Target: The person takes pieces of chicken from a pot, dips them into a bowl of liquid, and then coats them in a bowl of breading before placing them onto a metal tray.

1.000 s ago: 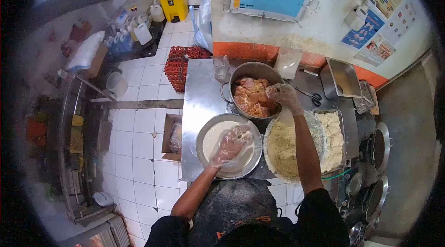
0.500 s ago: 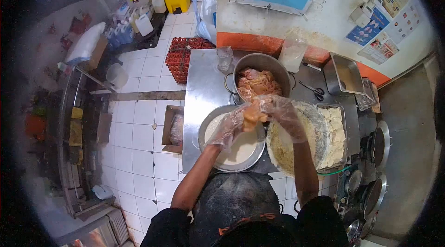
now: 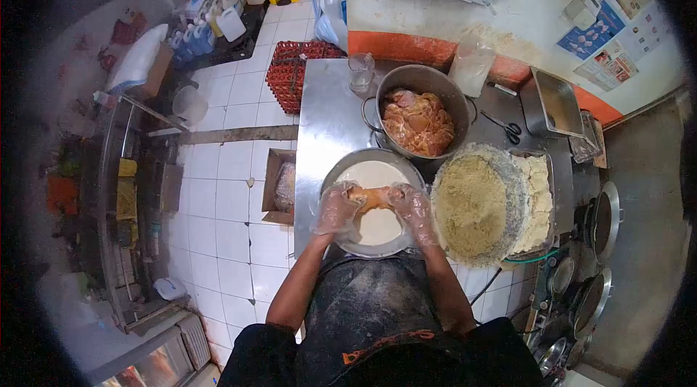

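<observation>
Over the wide round metal bowl of white batter (image 3: 381, 231), on a shiny steel table (image 3: 319, 115), a limp orange-pink piece of raw meat (image 3: 374, 198) is stretched between the left hand (image 3: 336, 211) and the right hand (image 3: 412, 211), both in clear plastic gloves, fingers curled closed on its ends. From that bowl, a deep grey metal pot of raw meat (image 3: 419, 122) stands at one o'clock, a broad round bowl of pale yellow flour (image 3: 472, 205) at three, black-handled scissors (image 3: 511, 130) at two. Off the table, red latticed crates (image 3: 290, 82) sit at eleven and an open brown cardboard box (image 3: 274, 191) at nine, on white floor tiles (image 3: 234, 198).
</observation>
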### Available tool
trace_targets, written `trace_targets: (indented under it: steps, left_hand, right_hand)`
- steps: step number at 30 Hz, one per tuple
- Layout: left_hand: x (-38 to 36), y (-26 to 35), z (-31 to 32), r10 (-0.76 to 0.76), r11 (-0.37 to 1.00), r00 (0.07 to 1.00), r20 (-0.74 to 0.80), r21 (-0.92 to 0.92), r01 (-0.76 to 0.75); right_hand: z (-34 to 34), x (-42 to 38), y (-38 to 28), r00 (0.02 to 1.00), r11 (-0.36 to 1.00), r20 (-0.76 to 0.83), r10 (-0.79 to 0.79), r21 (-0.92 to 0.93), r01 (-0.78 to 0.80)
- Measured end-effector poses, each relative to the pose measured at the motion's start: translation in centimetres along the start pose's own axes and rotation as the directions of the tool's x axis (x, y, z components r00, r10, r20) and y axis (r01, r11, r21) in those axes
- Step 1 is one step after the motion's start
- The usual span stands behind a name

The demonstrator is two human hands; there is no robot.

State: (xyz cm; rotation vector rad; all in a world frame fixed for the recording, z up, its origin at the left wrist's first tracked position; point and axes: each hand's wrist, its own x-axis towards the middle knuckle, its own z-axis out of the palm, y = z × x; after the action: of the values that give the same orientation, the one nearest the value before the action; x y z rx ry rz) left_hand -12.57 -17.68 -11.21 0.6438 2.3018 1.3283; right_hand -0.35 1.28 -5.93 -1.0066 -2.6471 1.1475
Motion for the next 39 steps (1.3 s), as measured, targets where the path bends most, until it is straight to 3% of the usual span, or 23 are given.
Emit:
trace_targets:
  steps: [1,4,5,6,7,8,9,11,13,15,17,18,20,21,22,23,25,26,28,33,34,35,39]
  left_hand:
    - [-0.1,0.5,-0.1,0.097,0.988,0.994,-0.057,0.122,-0.09]
    - [-1.2,4.5,-1.0,0.105,0.98,0.989,-0.1,0.177,-0.086]
    - [-1.4,2.3,0.3,0.102,0.981,0.99,-0.101,0.177,-0.083]
    - [-1.6,-1.9,2.6,0.311,0.926,0.94,-0.14,0.265,-0.267]
    - [-1.8,-4.2,3.9,0.508,0.829,0.847,-0.159,0.359,-0.43]
    - [-2.3,-2.6,3.5,0.504,0.831,0.848,-0.164,0.359,-0.425]
    - [-3.2,0.9,2.5,0.42,0.896,0.897,-0.134,0.217,-0.387]
    - [-3.5,4.1,1.1,0.338,0.94,0.936,-0.097,0.075,-0.332]
    - [-3.1,5.3,0.4,0.482,0.845,0.865,-0.142,0.338,-0.415]
    - [-3.5,8.7,-1.9,0.446,0.873,0.88,-0.164,0.298,-0.387]
    - [-3.3,10.6,-3.6,0.412,0.896,0.893,-0.184,0.258,-0.361]
    - [-3.2,11.0,-4.2,0.388,0.91,0.906,-0.169,0.226,-0.348]
    - [-2.8,11.5,-5.6,0.341,0.933,0.929,-0.143,0.168,-0.317]
    - [-2.7,11.5,-6.3,0.318,0.944,0.939,-0.131,0.141,-0.3]
    - [-2.8,11.3,-6.8,0.295,0.953,0.948,-0.121,0.113,-0.282]
    - [-3.2,10.2,-6.7,0.293,0.953,0.948,-0.127,0.113,-0.28]
    - [-3.9,6.6,-5.3,0.697,0.717,0.637,-0.33,0.322,-0.618]
    - [-3.5,5.5,-4.9,0.698,0.717,0.634,-0.333,0.322,-0.619]
    - [-3.2,4.2,-4.2,0.385,0.91,0.914,-0.129,0.221,-0.352]
    - [-3.5,7.3,-4.6,0.145,0.988,0.962,-0.233,0.077,-0.13]
    - [-3.6,7.9,-5.2,0.082,0.996,0.962,-0.26,0.042,-0.074]
    - [-3.6,8.5,-5.8,0.082,0.996,0.961,-0.265,0.045,-0.072]
    - [-3.7,10.6,-7.8,0.218,0.96,0.946,-0.24,0.228,-0.164]
  right_hand:
    - [1.4,0.2,2.1,0.994,0.995,-0.066,-0.091,-0.052,0.087]
    - [6.8,0.4,10.1,0.904,0.92,-0.223,-0.366,-0.237,0.314]
    - [7.4,0.4,11.0,0.85,0.874,-0.259,-0.458,-0.304,0.378]
    - [6.9,0.8,10.1,0.851,0.873,-0.255,-0.46,-0.304,0.381]
    - [5.6,1.5,7.9,0.931,0.917,-0.111,-0.348,-0.249,0.312]
    - [4.3,1.5,5.9,0.973,0.95,0.044,-0.228,-0.208,0.232]
    - [2.8,0.7,4.2,0.971,0.948,0.051,-0.233,-0.209,0.238]
    - [0.6,-0.3,1.6,0.98,0.93,0.092,-0.175,0.343,0.134]
    - [3.7,1.0,6.5,0.984,0.914,0.033,-0.177,0.377,0.152]
    - [3.9,1.0,7.3,0.985,0.897,-0.024,-0.171,0.409,0.166]
    - [0.1,0.8,2.2,0.992,0.763,0.092,-0.091,0.646,0.01]
    - [-0.9,1.2,0.8,0.992,0.764,0.094,-0.089,0.646,0.007]
    - [-2.5,1.7,-1.6,0.979,0.979,0.023,-0.2,0.042,0.199]
    - [-4.2,0.8,-3.6,0.979,0.978,0.026,-0.204,0.043,0.203]
    - [-6.4,-0.5,-6.0,0.867,0.859,0.022,-0.498,-0.123,0.497]
    - [-7.5,-1.3,-7.2,0.67,0.631,0.069,-0.739,-0.279,0.724]
    - [-7.8,-2.6,-8.0,0.537,0.483,0.179,-0.825,-0.27,0.833]
    - [-7.0,-3.0,-7.9,0.522,0.476,0.236,-0.82,-0.226,0.85]
    - [-3.9,-3.4,-6.4,0.52,0.506,0.335,-0.786,-0.134,0.852]
    - [4.6,-3.2,-0.7,0.523,0.564,0.449,-0.725,-0.048,0.824]
    - [5.3,-3.3,-0.2,0.586,0.666,0.425,-0.69,0.058,0.743]
    - [5.9,-3.2,0.2,0.645,0.747,0.409,-0.646,0.164,0.644]
    - [1.8,-2.7,-4.4,0.651,0.739,0.422,-0.632,0.072,0.67]
